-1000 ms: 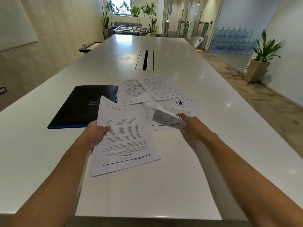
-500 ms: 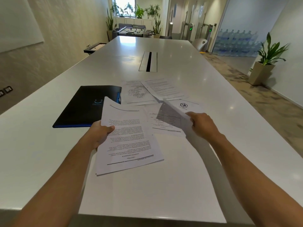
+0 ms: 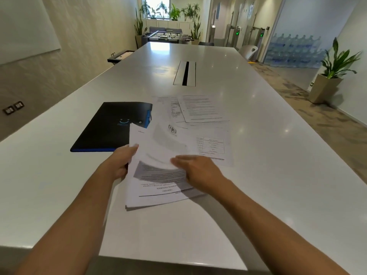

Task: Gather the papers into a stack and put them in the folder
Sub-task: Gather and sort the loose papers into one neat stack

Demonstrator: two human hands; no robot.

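My left hand (image 3: 119, 163) grips the left edge of a paper stack (image 3: 156, 189) held just above the white table. My right hand (image 3: 195, 171) lays a logo sheet (image 3: 164, 143) on top of that stack, fingers still on the sheet, which is blurred by motion. A sheet with a table printed on it (image 3: 214, 143) lies flat just right of the stack. Two more overlapping sheets (image 3: 198, 109) lie farther back. A black folder with a blue edge (image 3: 113, 128) lies shut to the left of the papers.
The long white table (image 3: 268, 175) runs ahead, with a cable slot (image 3: 185, 73) in its middle. Its near edge is close below my forearms. A potted plant (image 3: 329, 76) stands on the floor to the right.
My right hand has lifted the logo sheet off the table and carried it left onto the stack in my left hand. The table sheet beneath it is now uncovered.
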